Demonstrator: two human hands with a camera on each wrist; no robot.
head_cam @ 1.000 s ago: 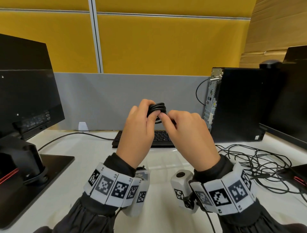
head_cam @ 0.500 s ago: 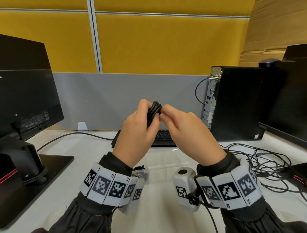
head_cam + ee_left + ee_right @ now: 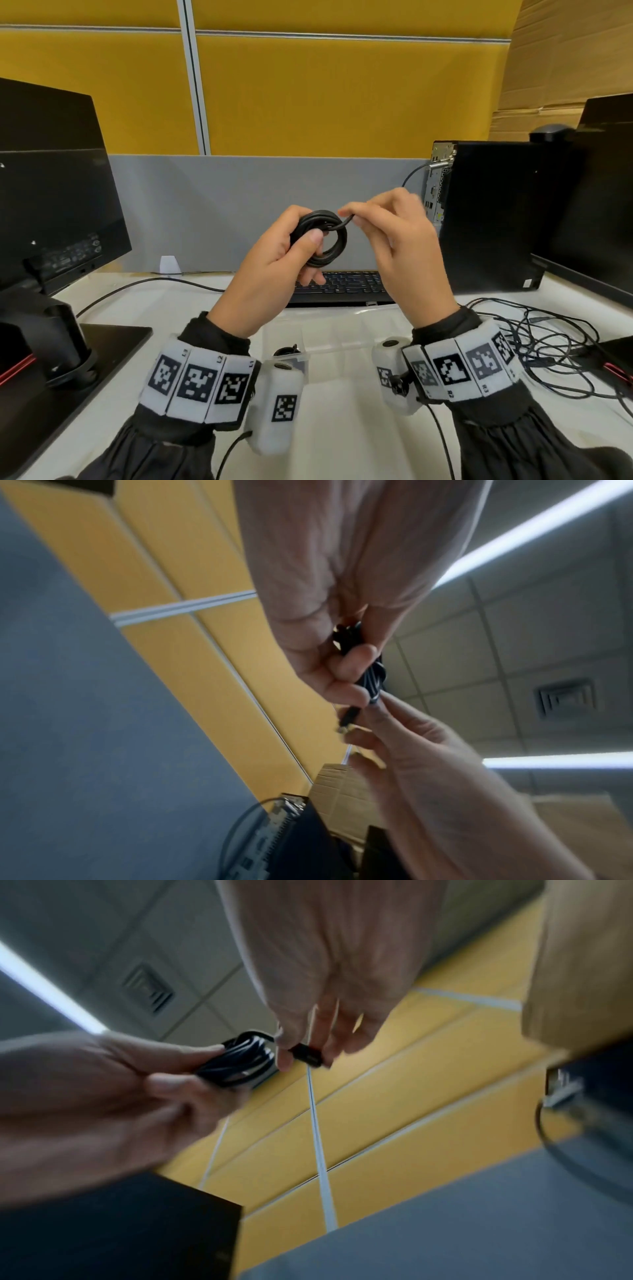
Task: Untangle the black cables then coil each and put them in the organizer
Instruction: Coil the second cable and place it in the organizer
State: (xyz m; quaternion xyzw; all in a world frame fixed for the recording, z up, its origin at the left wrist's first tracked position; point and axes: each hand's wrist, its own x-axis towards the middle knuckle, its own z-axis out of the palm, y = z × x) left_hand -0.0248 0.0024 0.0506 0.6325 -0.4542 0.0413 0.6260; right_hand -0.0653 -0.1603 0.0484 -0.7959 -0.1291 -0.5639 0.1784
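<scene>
A small coil of black cable (image 3: 325, 240) is held up in front of me above the keyboard. My left hand (image 3: 274, 270) grips the coil, thumb across its front. My right hand (image 3: 394, 240) pinches the cable's free end, whose black plug (image 3: 306, 1054) sticks out between thumb and fingers right beside the coil (image 3: 240, 1064). The same coil (image 3: 371, 677) shows in the left wrist view. A clear plastic organizer (image 3: 342, 334) lies on the desk under my hands, with a dark coiled cable (image 3: 286, 351) in its near left compartment. A tangle of black cables (image 3: 548, 346) lies at the right.
A black keyboard (image 3: 342, 287) sits behind the organizer. A monitor (image 3: 51, 205) on its stand is at the left, a black PC tower (image 3: 489, 219) and another monitor (image 3: 603, 205) at the right. A grey and yellow partition (image 3: 308, 137) closes the back.
The coil has turned from edge-on to face me as a ring. My right hand has shifted right and up, drawing the cable's end out from the coil.
</scene>
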